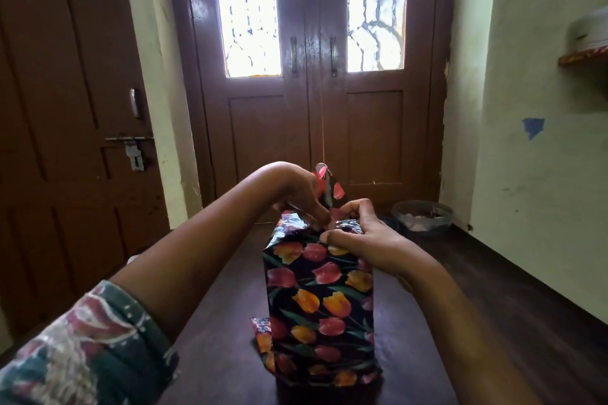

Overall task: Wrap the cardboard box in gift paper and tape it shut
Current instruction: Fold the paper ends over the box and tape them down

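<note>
The gift paper [320,299] is black, printed with red, pink and orange tulips on green leaves. The sleeve [88,348] is dark teal with pink and white flowers. The counter [223,322] is dark brown, and the doors [316,128] brown.

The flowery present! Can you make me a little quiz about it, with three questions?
1. True or false: the wrapped box lies flat on the table.
2. Where do the left hand and right hand pinch the gift paper? A: at the box's top. B: at its bottom. C: halfway down its side.
3. Fill in: a see-through ____ sits behind the box.
Key: 1 false, it stands upright. 2 A. 3 bowl.
</note>
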Available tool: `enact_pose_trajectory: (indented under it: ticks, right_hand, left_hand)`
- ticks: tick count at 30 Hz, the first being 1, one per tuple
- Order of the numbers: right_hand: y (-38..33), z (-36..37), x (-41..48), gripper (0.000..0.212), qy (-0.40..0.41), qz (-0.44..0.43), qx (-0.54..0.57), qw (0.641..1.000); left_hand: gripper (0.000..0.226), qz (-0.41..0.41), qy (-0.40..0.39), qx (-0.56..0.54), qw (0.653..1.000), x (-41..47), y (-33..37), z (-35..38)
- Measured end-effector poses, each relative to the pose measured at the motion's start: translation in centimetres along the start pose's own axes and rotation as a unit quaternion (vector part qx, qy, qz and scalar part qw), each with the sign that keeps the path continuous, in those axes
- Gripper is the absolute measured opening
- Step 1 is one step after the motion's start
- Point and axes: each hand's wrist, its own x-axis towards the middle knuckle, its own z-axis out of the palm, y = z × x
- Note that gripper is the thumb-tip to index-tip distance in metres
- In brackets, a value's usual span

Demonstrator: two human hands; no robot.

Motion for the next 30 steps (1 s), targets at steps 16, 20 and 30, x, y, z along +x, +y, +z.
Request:
enact_pose_trajectory:
  ticks: [16,20,30]
  right_hand:
    - [-0.4,0.2,-1.0,0.066,-0.002,0.017,0.056,0.998]
    - [-0.8,0.0,-1.7,0.067,0.045,-0.033,-0.016,0.998]
    - [-1.4,-0.1,-2.2,0.053,0.055,-0.025,-0.282,0.957]
  left_hand:
    - [0.020,0.039,0.233,-0.239,0.942,-2.1,-6.7,2.0]
    - [0.008,0.155,0.143,-0.228,0.950,-2.8,-5.9,3.5]
    - [0.011,0.181,0.157,-0.224,0.945,-2.8,-6.4,4.0]
